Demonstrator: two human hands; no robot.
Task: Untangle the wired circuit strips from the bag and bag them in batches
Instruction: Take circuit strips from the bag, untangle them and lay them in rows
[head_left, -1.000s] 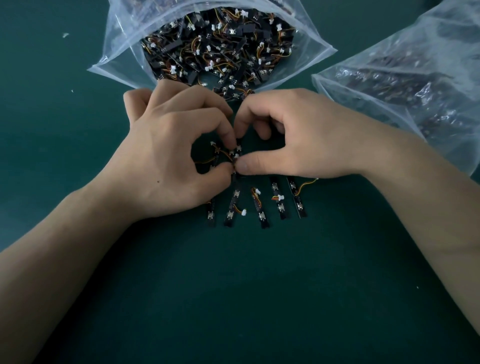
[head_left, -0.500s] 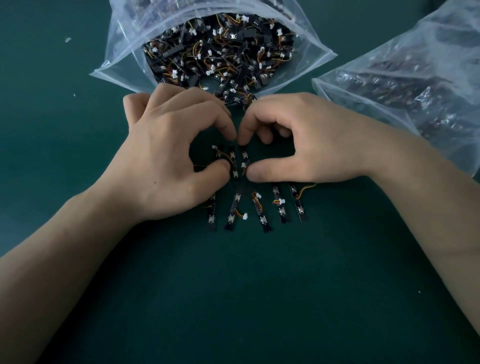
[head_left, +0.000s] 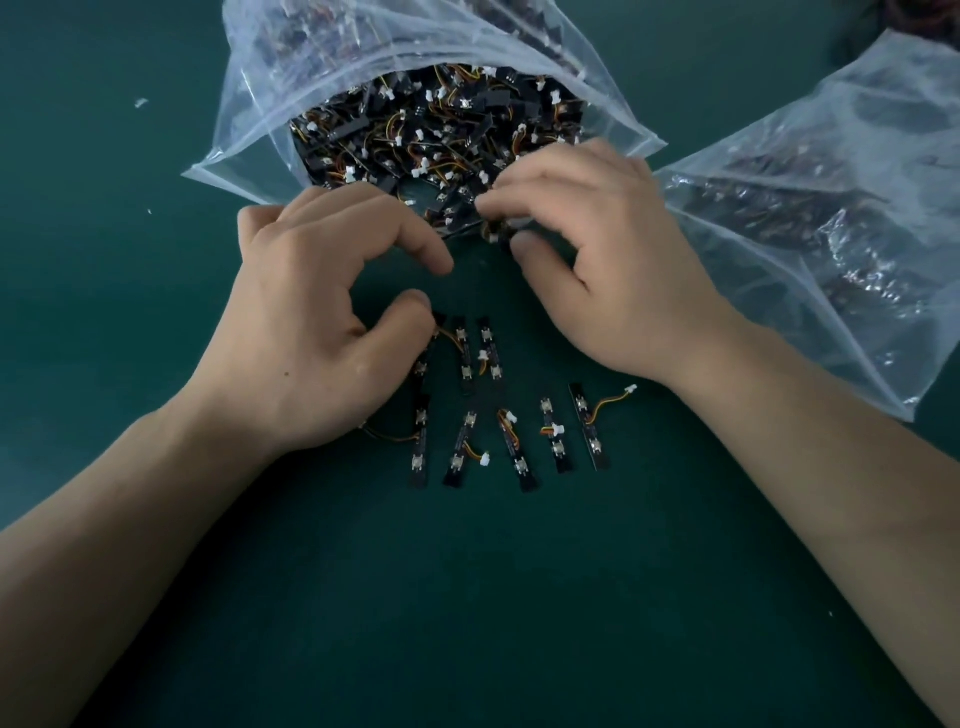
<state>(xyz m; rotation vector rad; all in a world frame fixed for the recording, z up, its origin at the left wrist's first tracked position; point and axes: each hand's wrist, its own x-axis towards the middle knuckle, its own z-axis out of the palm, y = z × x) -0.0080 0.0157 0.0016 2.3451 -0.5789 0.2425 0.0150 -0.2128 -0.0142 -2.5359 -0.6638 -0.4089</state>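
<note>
Black strips (head_left: 590, 427) laid out number eight; plastic bags (head_left: 244, 156), two

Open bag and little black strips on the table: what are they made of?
The open bag looks like thin clear plastic film: see-through, shiny, wrinkled. The circuit strips look like stiff matte black circuit board with small metal-looking parts. Their wires seem coated in orange and yellow plastic, with white plastic plugs.

Dim, soft overhead light; glare on the plastic bags (head_left: 810, 218), mild blur and wide-angle bending at edges.
</note>
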